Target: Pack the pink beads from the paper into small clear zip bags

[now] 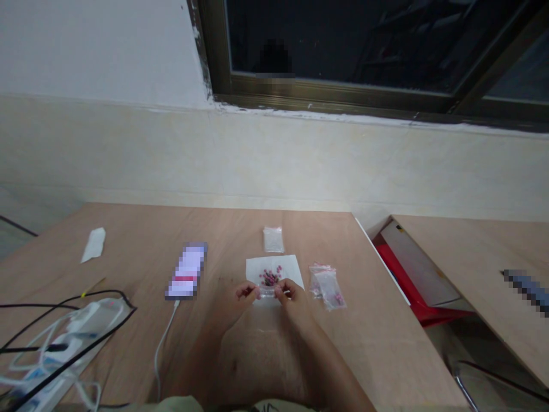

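A small clear plastic bag [267, 292] is stretched between my two hands at the near edge of a white paper sheet [291, 268]. My left hand [245, 294] pinches its left side and my right hand [291, 293] pinches its right side. Just beyond the bag, a heap of small pink and dark pieces [271, 277] lies on the paper; they are too small to name. Whether the bag holds anything I cannot tell. Right of my right hand lie filled clear zip bags [329, 288] with some pink in them.
A stack of clear bags [273, 239] lies beyond the paper. On the left are a phone [187, 271] with a white charging cable [163, 337], a scrap of white paper [93, 245] and a power strip [81, 332] with tangled cords. A gap separates this table from another [480, 257] at right.
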The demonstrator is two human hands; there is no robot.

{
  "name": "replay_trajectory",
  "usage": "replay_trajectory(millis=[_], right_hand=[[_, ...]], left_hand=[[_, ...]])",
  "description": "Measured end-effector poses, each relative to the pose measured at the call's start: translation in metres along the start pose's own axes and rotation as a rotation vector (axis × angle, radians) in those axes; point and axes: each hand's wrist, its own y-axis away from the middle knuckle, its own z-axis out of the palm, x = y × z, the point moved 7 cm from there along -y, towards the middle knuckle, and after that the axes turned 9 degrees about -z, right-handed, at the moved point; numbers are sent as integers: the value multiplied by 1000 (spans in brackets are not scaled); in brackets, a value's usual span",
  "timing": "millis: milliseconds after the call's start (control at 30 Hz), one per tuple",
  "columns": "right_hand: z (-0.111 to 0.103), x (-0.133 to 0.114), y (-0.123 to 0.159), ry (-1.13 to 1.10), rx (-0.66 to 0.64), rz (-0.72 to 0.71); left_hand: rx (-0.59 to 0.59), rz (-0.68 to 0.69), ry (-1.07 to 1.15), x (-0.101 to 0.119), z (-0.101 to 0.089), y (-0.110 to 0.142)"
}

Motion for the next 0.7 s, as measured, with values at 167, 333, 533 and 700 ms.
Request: replay_trajectory(millis=[167,333,533,700], right_hand=[[8,1,2,4,1,-37],[22,4,-5,-188,-59,6],[13,8,-17,-337,0,50],[10,21,-20,-337,38,107]], left_hand=[[-29,-63,18,5,1,6],[-8,13,20,16,1,1],[-61,67,27,22,5,-10],[-6,43,57,9,-3,-19]])
